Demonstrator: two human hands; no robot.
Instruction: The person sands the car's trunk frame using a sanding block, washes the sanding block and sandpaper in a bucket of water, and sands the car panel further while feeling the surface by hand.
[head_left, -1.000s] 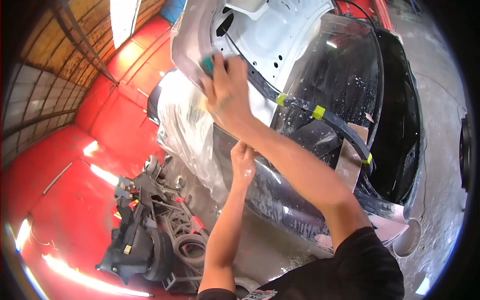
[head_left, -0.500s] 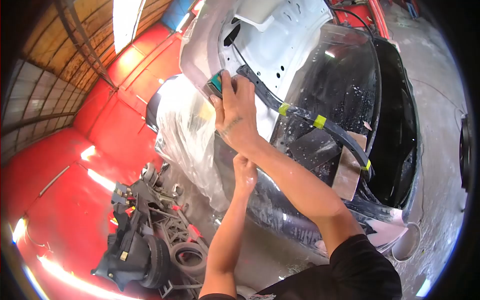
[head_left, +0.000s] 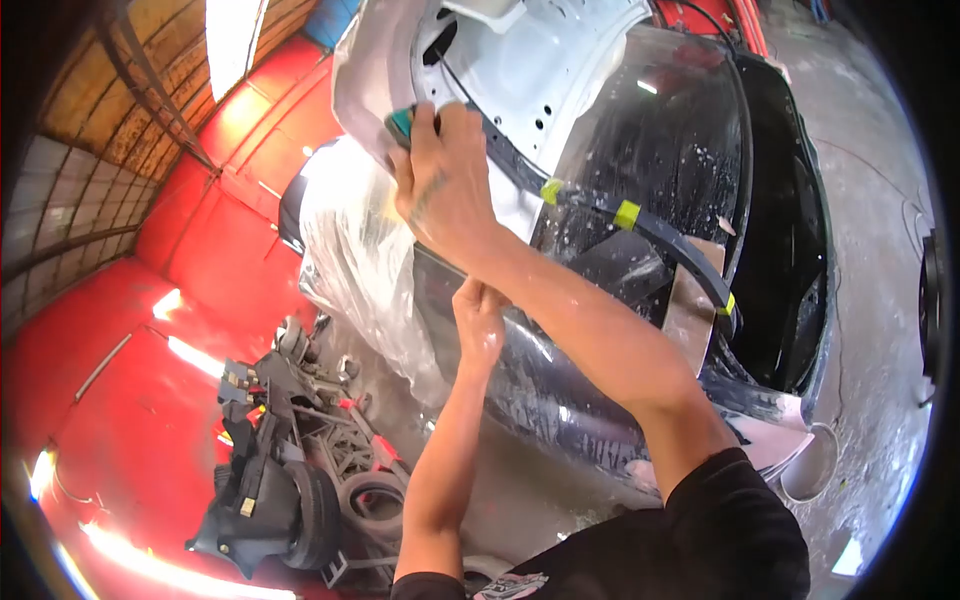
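Right hand grips green block. Left hand: opening cannot be determined. Shirt print: illegible.

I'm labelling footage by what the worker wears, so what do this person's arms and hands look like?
Both the left hand and right hand are ungloved. A dark marking shows on the back of the right one. The black shirt has short sleeves, leaving the forearms bare.
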